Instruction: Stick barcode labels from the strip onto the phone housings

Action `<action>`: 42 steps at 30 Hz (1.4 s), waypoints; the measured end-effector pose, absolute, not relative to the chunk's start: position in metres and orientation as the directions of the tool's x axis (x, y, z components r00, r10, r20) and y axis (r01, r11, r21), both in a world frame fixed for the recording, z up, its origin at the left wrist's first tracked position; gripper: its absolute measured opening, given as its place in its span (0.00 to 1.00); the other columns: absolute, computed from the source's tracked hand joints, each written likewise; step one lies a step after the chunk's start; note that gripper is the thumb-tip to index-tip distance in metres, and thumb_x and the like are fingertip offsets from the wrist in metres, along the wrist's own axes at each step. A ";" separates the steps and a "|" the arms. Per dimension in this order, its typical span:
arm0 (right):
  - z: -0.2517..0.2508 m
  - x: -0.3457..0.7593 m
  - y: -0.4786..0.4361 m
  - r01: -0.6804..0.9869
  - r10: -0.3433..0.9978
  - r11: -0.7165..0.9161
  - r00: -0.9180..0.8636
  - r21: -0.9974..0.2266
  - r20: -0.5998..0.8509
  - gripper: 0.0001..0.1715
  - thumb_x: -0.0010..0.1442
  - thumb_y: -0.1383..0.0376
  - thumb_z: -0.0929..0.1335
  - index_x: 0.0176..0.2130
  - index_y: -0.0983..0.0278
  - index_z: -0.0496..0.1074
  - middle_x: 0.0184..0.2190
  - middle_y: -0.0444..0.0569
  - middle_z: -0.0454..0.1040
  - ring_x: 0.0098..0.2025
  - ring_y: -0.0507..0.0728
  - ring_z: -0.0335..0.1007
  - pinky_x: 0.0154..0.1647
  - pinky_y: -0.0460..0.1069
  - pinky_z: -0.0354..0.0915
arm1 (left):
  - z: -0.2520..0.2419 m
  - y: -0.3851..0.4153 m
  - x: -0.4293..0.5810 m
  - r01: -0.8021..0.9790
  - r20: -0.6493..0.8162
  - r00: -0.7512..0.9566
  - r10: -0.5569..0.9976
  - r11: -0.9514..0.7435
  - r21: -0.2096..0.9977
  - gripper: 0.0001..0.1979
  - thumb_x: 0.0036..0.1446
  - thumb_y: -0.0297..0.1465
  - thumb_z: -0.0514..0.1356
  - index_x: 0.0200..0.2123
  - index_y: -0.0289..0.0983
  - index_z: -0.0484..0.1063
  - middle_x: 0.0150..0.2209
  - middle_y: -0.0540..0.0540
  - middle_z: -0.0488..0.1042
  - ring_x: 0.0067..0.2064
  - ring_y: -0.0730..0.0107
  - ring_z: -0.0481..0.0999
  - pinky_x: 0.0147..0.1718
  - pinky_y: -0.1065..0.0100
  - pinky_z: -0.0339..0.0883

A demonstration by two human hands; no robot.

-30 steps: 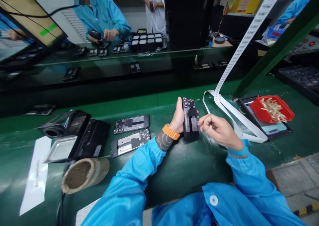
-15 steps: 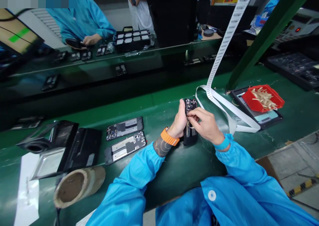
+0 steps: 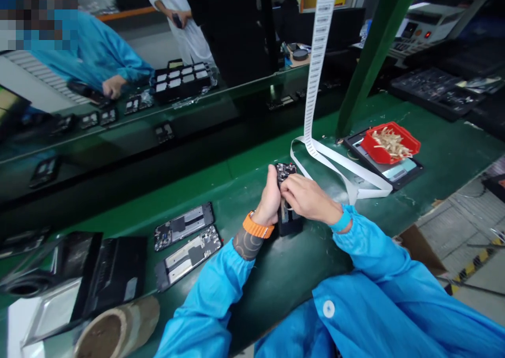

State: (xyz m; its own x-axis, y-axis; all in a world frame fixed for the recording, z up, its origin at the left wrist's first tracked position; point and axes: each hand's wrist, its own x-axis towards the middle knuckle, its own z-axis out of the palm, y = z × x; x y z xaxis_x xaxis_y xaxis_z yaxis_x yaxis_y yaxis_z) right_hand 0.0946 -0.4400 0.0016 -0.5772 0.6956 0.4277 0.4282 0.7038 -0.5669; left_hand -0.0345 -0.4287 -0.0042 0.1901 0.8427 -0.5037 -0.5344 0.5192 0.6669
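Note:
An opened phone (image 3: 291,227), with its circuit board exposed at the top end, is held by my left hand (image 3: 269,199), thumb along its left edge. My right hand (image 3: 310,197) bends over the middle of that phone, fingertips pinched together against it. Whatever those fingers grip is hidden; a thin pale edge shows beneath them. To the left, two more opened phones lie side by side on the green bench: a farther phone frame (image 3: 184,225) and a nearer phone frame (image 3: 189,258), both showing boards and silvery bays.
Right of my hands, a barcode label strip (image 3: 315,84) hangs down and loops onto the bench. Beyond it a red bin (image 3: 369,143) of pale strips sits on a dark tray. A cardboard tube (image 3: 142,321) stands lower left. Across the raised shelf, a co-worker's hand (image 3: 113,87) is near phones.
The view has swung to the right, so the bench things appear farther left and mostly lower. My right fingers have curled closer over the phone; my left hand keeps its hold.

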 end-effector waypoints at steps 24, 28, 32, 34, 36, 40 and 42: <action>0.012 0.298 -0.359 0.850 0.709 0.160 0.255 -0.502 0.658 0.24 0.59 0.64 0.68 0.55 0.66 0.70 0.49 0.60 0.74 0.48 0.65 0.70 0.51 0.61 0.66 | -0.006 -0.328 0.003 -0.430 -0.243 0.671 0.701 0.634 0.643 0.43 0.66 0.58 0.36 0.51 0.31 0.75 0.37 0.34 0.80 0.31 0.56 0.80 0.30 0.54 0.78; 0.013 0.195 -0.391 0.507 0.806 0.559 -0.145 -0.656 0.575 0.11 0.63 0.66 0.68 0.47 0.61 0.73 0.43 0.52 0.76 0.39 0.58 0.73 0.41 0.54 0.72 | 0.019 -0.372 -0.021 -0.456 -0.237 0.675 0.699 0.646 0.612 0.49 0.63 0.62 0.32 0.54 0.29 0.74 0.36 0.32 0.78 0.34 0.54 0.80 0.32 0.55 0.77; 0.008 0.162 -0.407 0.318 0.720 0.694 -0.293 -0.646 0.629 0.10 0.65 0.66 0.69 0.46 0.60 0.76 0.44 0.51 0.76 0.45 0.59 0.75 0.47 0.57 0.73 | 0.024 -0.406 -0.044 -0.522 -0.214 0.678 0.704 0.665 0.533 0.53 0.59 0.66 0.33 0.57 0.29 0.72 0.35 0.33 0.77 0.34 0.51 0.79 0.34 0.53 0.75; 0.006 0.165 -0.408 0.295 0.666 0.746 -0.322 -0.597 0.673 0.10 0.65 0.67 0.69 0.47 0.60 0.77 0.46 0.53 0.76 0.49 0.61 0.75 0.51 0.59 0.73 | 0.021 -0.414 -0.052 -0.559 -0.157 0.698 0.699 0.668 0.491 0.54 0.58 0.66 0.33 0.58 0.27 0.71 0.35 0.32 0.77 0.34 0.50 0.79 0.34 0.52 0.74; 0.006 0.168 -0.408 0.297 0.620 0.784 -0.332 -0.545 0.711 0.11 0.65 0.68 0.70 0.48 0.60 0.77 0.47 0.54 0.76 0.50 0.61 0.75 0.52 0.59 0.73 | 0.020 -0.418 -0.055 -0.600 -0.109 0.702 0.704 0.668 0.440 0.54 0.59 0.65 0.34 0.59 0.25 0.70 0.35 0.32 0.76 0.35 0.49 0.78 0.35 0.52 0.73; 0.005 0.170 -0.410 0.317 0.500 0.855 -0.298 -0.409 0.813 0.16 0.64 0.71 0.70 0.51 0.57 0.76 0.44 0.52 0.78 0.45 0.60 0.77 0.44 0.57 0.75 | 0.022 -0.427 -0.046 -0.626 -0.061 0.717 0.694 0.680 0.381 0.51 0.61 0.64 0.33 0.59 0.28 0.70 0.37 0.33 0.76 0.37 0.51 0.79 0.37 0.53 0.73; 0.004 0.170 -0.411 0.344 0.426 0.882 -0.289 -0.323 0.857 0.19 0.64 0.72 0.70 0.53 0.56 0.75 0.41 0.51 0.78 0.41 0.60 0.77 0.40 0.57 0.75 | 0.023 -0.431 -0.040 -0.584 -0.043 0.758 0.651 0.706 0.400 0.51 0.60 0.65 0.33 0.60 0.31 0.69 0.37 0.34 0.76 0.36 0.49 0.79 0.36 0.53 0.72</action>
